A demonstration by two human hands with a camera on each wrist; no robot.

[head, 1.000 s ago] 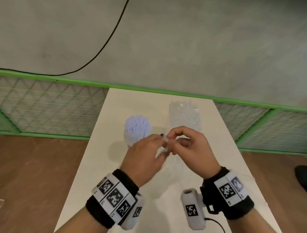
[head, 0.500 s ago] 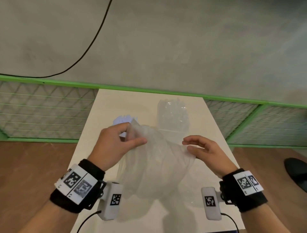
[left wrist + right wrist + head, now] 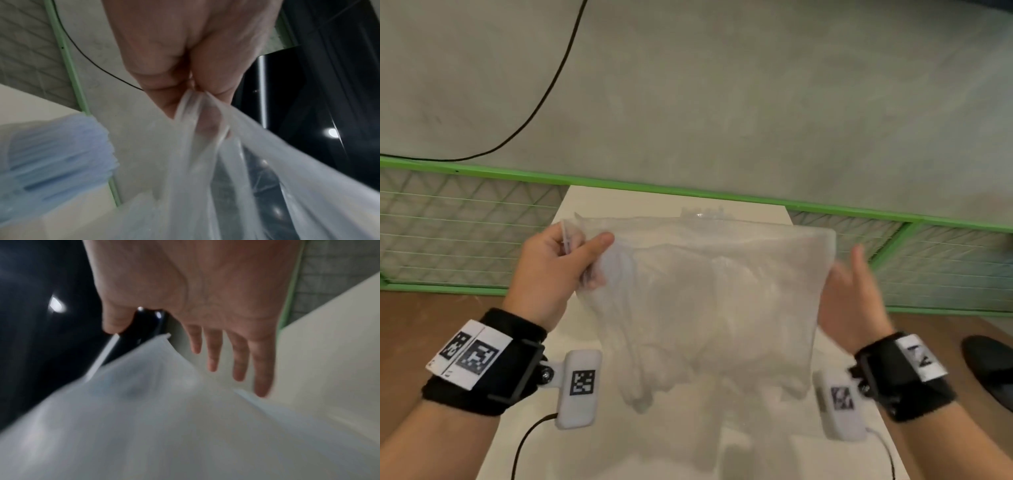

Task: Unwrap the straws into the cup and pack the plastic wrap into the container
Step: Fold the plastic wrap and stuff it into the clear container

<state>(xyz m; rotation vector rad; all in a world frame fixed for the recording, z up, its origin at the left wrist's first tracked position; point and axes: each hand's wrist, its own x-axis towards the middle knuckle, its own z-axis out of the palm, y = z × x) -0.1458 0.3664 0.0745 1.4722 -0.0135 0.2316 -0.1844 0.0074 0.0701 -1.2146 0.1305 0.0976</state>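
Setting: a pale tabletop (image 3: 599, 212) runs away from the viewer towards a grey wall; a green-framed mesh fence (image 3: 465, 226) stands behind its far edge, and a black cable (image 3: 558, 68) hangs across the wall.
Plastic wrap (image 3: 709, 294): a large translucent sheet held up above the tabletop, spread wide between the two hands, its lower part creased and hanging loose.
Left hand (image 3: 551, 270): grips the sheet's upper left corner; in the left wrist view the fingers (image 3: 213, 78) and thumb are clenched on a gathered fold of the film.
Right hand (image 3: 856, 294): at the sheet's right edge, blurred; in the right wrist view the palm is flat and the fingers (image 3: 238, 356) are straight and spread, released from any grasp, with the sheet's corner just below the thumb. Whether the hand touches the film cannot be told.
Straws (image 3: 57, 155): a bundle of pale blue straws, blurred, seen low on the left in the left wrist view, below and beside the gripping hand. The cup itself cannot be made out.
Container (image 3: 702, 214): a clear crinkled vessel on the far tabletop, only its top edge visible above the raised sheet.
Floor (image 3: 431, 318): brown, on both sides of the tabletop.
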